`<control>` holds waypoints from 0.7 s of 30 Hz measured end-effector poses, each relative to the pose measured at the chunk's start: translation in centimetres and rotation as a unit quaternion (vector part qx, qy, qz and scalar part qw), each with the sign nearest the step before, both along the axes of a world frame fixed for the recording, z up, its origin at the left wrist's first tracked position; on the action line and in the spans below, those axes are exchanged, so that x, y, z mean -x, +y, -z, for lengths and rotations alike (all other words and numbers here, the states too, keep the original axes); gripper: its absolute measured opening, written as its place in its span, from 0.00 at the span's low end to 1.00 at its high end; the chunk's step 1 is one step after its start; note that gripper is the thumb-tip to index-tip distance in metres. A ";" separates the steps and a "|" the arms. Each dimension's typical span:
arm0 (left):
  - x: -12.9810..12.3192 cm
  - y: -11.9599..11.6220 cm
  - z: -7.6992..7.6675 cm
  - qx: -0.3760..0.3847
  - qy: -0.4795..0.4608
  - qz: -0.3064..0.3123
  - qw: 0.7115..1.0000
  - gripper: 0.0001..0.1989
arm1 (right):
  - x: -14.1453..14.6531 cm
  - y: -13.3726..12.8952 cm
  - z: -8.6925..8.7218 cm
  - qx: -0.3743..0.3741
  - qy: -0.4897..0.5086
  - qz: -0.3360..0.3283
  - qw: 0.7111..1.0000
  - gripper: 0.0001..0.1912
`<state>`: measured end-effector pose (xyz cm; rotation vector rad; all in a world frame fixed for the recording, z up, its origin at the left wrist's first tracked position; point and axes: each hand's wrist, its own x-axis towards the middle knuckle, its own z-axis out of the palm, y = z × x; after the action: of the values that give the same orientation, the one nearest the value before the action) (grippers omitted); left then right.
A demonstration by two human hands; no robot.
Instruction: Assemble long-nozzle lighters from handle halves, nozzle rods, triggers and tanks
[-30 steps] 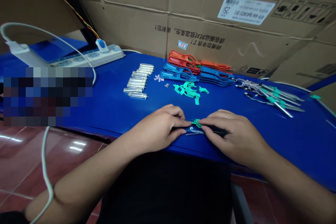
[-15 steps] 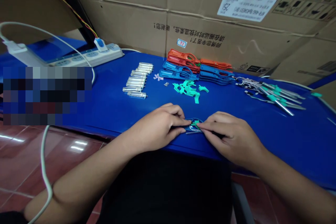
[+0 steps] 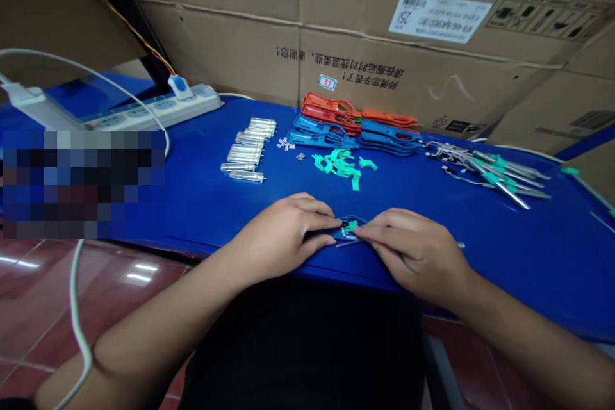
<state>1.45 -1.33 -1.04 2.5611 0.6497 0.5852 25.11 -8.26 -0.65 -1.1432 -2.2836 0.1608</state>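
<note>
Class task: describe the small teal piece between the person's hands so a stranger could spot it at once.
At the front edge of the blue table, the left hand and right hand meet. Between their fingertips sits a small teal plastic piece on a thin wire loop. Unlike the loose teal pieces heaped further back, it alone is held.

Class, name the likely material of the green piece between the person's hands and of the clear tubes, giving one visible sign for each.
The green piece looks like moulded plastic: opaque, evenly coloured, with a matte finish. The clear tubes are see-through and glossy, so they could be glass or clear plastic; their look cannot settle which.
</note>
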 end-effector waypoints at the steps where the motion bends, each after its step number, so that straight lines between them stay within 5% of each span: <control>1: 0.0 0.0 0.0 -0.009 -0.003 0.000 1.000 0.14 | 0.1 0.0 -0.1 0.003 -0.005 0.003 1.000 0.13; 10: 0.0 0.0 -0.2 -0.002 0.009 0.003 1.000 0.13 | -0.4 0.8 -1.1 0.060 -0.061 0.074 0.994 0.05; 21: 0.0 0.0 -0.4 0.004 0.015 0.008 1.000 0.13 | -0.7 1.0 -1.2 0.094 -0.039 0.006 0.995 0.10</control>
<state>1.49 -1.36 -0.62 2.5690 0.6408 0.5402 25.79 -7.26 0.51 -1.2770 -2.3685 0.3380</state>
